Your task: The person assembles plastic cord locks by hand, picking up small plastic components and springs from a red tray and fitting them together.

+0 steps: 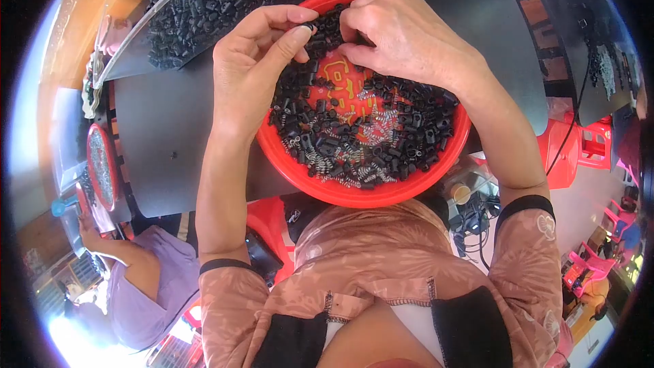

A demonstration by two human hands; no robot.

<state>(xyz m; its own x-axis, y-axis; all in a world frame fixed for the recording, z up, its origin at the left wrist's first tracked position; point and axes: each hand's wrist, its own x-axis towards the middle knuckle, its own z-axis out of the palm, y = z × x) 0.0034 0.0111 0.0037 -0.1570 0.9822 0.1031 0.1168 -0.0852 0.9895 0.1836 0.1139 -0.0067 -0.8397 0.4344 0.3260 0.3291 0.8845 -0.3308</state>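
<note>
A round red tray (354,197) stands before me, holding many small black plastic parts (296,112) and small metal springs (351,157). Part of its patterned red and yellow bottom shows in the middle. Over the tray's upper left rim, my left hand (255,58) pinches a small black plastic part (310,26) between thumb and forefinger. My right hand (402,37) is at the upper right of the tray, fingers curled down over the black parts. Whatever lies between those fingertips is hidden by the hand.
Under the tray is a dark table (160,143). A large heap of black parts (197,27) lies beyond it at upper left. Another red tray (92,153) with silvery pieces stands left, near a co-worker in a purple top (146,293). A red stool (596,143) is at right.
</note>
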